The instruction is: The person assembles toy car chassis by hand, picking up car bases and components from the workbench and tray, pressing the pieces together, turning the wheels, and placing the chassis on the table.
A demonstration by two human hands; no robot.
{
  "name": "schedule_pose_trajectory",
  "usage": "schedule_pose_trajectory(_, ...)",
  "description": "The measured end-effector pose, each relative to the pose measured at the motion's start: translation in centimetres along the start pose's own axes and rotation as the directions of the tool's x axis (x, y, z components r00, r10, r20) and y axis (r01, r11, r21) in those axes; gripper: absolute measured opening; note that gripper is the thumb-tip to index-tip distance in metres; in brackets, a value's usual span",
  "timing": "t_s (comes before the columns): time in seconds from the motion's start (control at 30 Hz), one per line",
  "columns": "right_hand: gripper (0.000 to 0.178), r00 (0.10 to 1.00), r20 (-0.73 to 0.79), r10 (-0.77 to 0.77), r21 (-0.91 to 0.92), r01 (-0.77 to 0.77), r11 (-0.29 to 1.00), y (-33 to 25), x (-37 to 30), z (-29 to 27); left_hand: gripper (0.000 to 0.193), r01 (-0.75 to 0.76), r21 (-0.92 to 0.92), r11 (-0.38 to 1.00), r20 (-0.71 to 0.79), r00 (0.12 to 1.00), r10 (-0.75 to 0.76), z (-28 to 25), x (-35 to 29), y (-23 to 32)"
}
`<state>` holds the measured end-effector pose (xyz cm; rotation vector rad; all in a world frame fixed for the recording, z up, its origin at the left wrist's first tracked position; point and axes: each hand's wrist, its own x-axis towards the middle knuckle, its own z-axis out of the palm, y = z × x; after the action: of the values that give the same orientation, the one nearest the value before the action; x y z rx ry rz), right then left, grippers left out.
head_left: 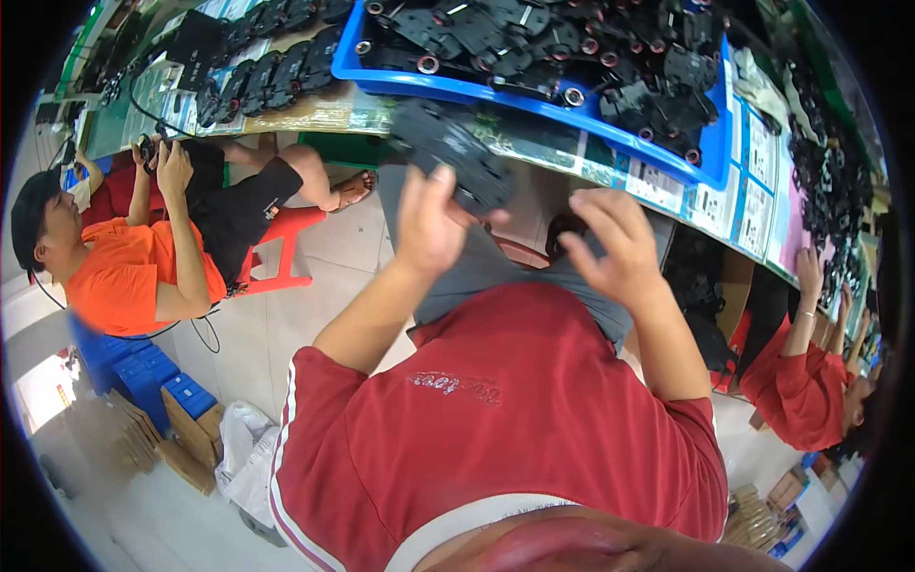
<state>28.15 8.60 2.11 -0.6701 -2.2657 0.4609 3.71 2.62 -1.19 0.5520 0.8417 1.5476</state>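
Observation:
My left hand [434,224] grips a flat black plastic part [457,157] by its near edge, thumb on top. The part looks slightly smeared by motion and is held over my lap, just short of the table edge. My right hand [620,238] is raised to the right of it, fingers partly curled and apart from the thumb, with nothing seen in it. Beyond both hands, a blue tray [610,135] is heaped with black plastic parts [515,57], several bearing round metal rings.
Rows of similar black parts [276,81] lie on the table's left side. A person in orange [143,267] sits at left on a red stool [286,238]; another in red [805,381] works at right. Blue boxes [143,377] and cardboard [186,439] stand on the floor.

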Motion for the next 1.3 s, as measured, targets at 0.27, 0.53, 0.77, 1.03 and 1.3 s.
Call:
schedule_pose_trajectory(0.27,0.013,0.997,-0.066,0.034,-0.410,-0.058,0.910,9.6,-1.0,5.3,0.031,-0.125,0.535,0.836,-0.238,0.926,0.292,-11.6,13.5,15.9)
schedule_pose_trajectory(0.53,0.017,0.996,-0.062,0.068,-0.523,-0.090,0.847,9.9,-1.1,6.1,0.059,-0.049,0.758,0.650,-0.337,0.824,0.455,-26.2,31.9,28.0)
schedule_pose_trajectory(0.77,0.020,0.997,-0.058,0.054,-0.555,-0.078,0.828,10.2,-1.6,6.3,0.069,0.286,0.836,0.469,-0.485,0.784,0.386,-32.4,41.2,33.8)
schedule_pose_trajectory(1.03,0.025,0.993,0.007,0.121,-0.543,-0.098,0.834,10.0,-1.7,6.2,0.055,0.386,0.878,0.284,-0.479,0.691,0.542,-37.0,46.6,32.9)
schedule_pose_trajectory(1.3,0.027,0.987,0.026,0.161,-0.543,-0.121,0.831,9.7,-1.4,6.1,0.047,0.471,0.831,-0.296,-0.173,0.724,0.668,-33.7,45.0,30.5)
